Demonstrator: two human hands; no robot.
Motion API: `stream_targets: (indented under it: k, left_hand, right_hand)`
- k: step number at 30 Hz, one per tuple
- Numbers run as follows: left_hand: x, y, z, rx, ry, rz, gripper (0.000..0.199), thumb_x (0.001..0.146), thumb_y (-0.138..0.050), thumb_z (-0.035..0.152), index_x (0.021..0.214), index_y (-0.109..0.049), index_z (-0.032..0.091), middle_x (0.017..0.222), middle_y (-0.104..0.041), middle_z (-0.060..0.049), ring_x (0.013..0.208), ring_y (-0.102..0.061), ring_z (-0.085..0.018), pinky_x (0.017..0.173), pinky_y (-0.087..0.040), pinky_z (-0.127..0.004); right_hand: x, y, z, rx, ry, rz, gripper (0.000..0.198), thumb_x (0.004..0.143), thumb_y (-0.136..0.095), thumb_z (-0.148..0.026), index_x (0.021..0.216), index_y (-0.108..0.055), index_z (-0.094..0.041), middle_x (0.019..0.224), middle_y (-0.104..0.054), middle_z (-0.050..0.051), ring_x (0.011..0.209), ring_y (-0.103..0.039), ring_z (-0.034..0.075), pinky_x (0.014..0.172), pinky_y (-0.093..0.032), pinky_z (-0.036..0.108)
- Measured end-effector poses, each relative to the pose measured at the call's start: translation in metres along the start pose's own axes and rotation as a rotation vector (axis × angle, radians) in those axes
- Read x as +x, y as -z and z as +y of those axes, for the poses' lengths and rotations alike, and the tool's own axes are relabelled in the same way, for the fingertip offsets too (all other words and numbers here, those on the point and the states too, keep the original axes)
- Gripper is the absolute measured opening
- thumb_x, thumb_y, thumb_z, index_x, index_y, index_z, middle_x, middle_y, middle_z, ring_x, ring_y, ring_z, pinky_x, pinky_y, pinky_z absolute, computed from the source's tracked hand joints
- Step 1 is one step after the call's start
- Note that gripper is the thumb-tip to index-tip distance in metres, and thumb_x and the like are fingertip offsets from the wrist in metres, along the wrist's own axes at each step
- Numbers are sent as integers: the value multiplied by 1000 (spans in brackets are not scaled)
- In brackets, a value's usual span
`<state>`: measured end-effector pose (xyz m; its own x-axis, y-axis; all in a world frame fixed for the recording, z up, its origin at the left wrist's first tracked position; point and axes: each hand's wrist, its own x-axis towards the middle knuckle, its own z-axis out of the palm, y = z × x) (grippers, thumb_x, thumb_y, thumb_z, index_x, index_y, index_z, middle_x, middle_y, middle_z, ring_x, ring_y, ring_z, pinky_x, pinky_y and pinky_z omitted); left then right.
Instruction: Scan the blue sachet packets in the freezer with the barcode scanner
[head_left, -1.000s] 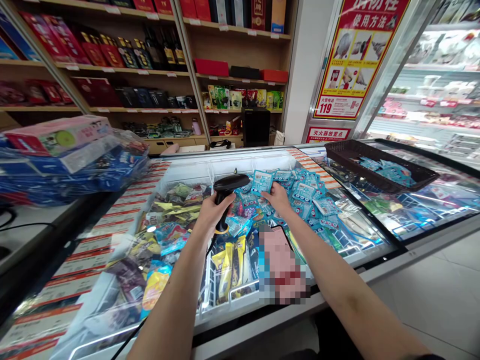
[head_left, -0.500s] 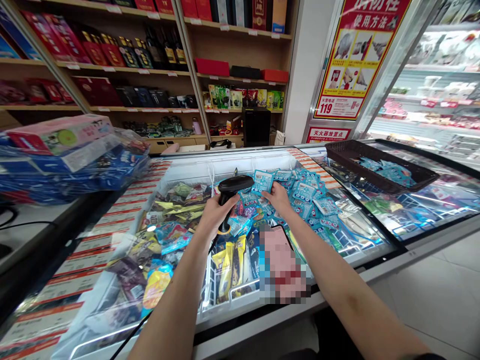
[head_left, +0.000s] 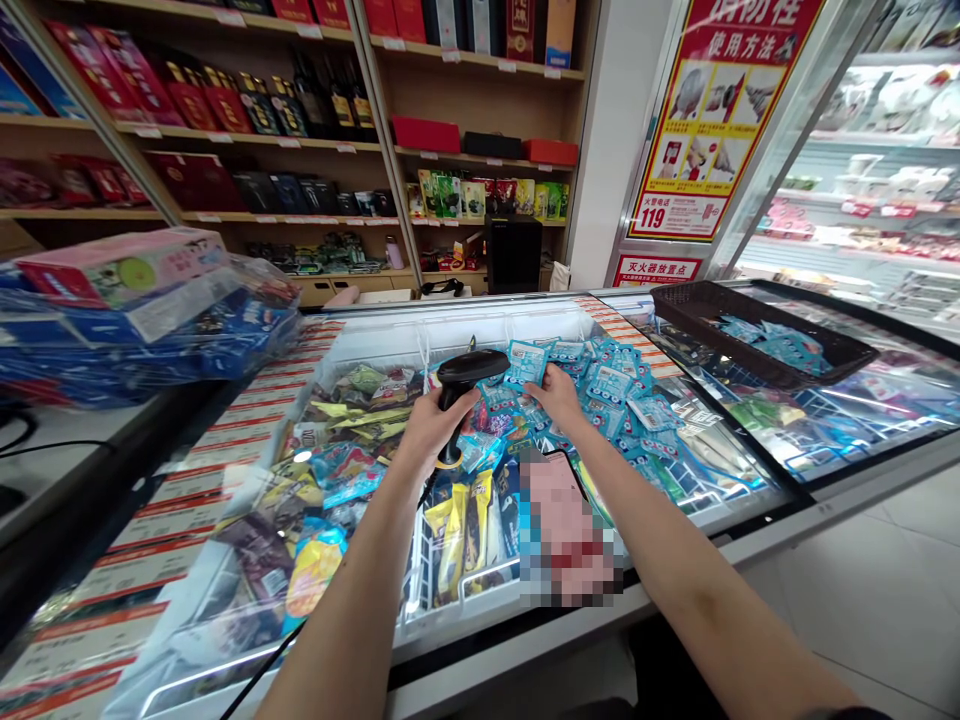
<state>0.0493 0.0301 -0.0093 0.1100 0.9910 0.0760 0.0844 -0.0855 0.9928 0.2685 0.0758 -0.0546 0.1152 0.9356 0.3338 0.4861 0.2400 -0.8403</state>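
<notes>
Gripping a black handheld barcode scanner (head_left: pixel 472 367), the person's left hand (head_left: pixel 433 425) wraps around the handle, thumb across the side nearest me and fingers mostly hidden behind. The scanner's head sticks out above that fist, its nose pointing right; the butt of the handle shows below the hand, and a black cable (head_left: pixel 262 668) runs out at the near left past the forearm.

Over to the right, the right hand (head_left: pixel 559 402) pinches a small blue packet (head_left: pixel 527 360) by its near right corner, thumb on the printed face, the other fingers curled at the right edge. Most of the packet stands out to the far left of that pinch, tilted up with its print showing, just right of the scanner's nose; I can't tell whether the two touch.

A loose heap of matching blue packets (head_left: pixel 626 385) spreads right of the right hand on the glass-topped chest freezer (head_left: pixel 517 645). On the near side, between the forearms, lies a phone (head_left: pixel 566 530), its screen blurred out. Yellow ice cream wrappers (head_left: pixel 450 545) show through the glass left of it. Farther right sits a dark brown woven basket (head_left: pixel 840 366) with more blue packets (head_left: pixel 787 345) inside.
</notes>
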Motion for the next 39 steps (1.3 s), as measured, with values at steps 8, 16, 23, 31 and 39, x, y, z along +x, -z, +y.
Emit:
stream_targets:
  k: [8,16,23,31,39]
  left_hand:
    - [1,0,0,-13,5,12,40,64,-74,50,73,-56,16,60,-56,0,45,-48,-9,50,-43,-26]
    - [1,1,0,-33,11,27,39,66,-74,49,72,-54,16,59,-53,1,45,-46,-8,50,-45,-26]
    - [2,1,-2,-14,6,30,39,67,-73,49,74,-55,15,61,-55,1,45,-48,-9,50,-45,-25]
    - [3,0,-3,-5,4,41,39,68,-72,48,73,-54,15,61,-54,1,45,-47,-8,51,-45,-26]
    - [3,0,-3,28,9,66,40,66,-72,50,77,-58,14,62,-56,0,47,-49,-10,51,-46,-26]
  right_hand:
    - [1,-3,4,29,-5,-1,16,76,-64,-31,87,-56,-22,75,-66,3,75,-67,24,58,-52,33]
    - [6,-11,16,241,-31,-32,27,76,-64,-37,92,-49,-20,73,-65,1,68,-70,22,43,-46,24]
    - [5,-11,16,349,-58,-12,55,74,-68,-44,117,-47,-17,81,-68,4,71,-70,23,41,-47,24]
    - [4,-11,14,357,-62,-6,76,74,-68,-46,134,-38,-13,80,-67,4,71,-69,23,41,-47,25]
    - [3,-10,16,256,-57,54,72,80,-60,-50,138,-38,-12,84,-63,5,55,-62,16,44,-48,27]
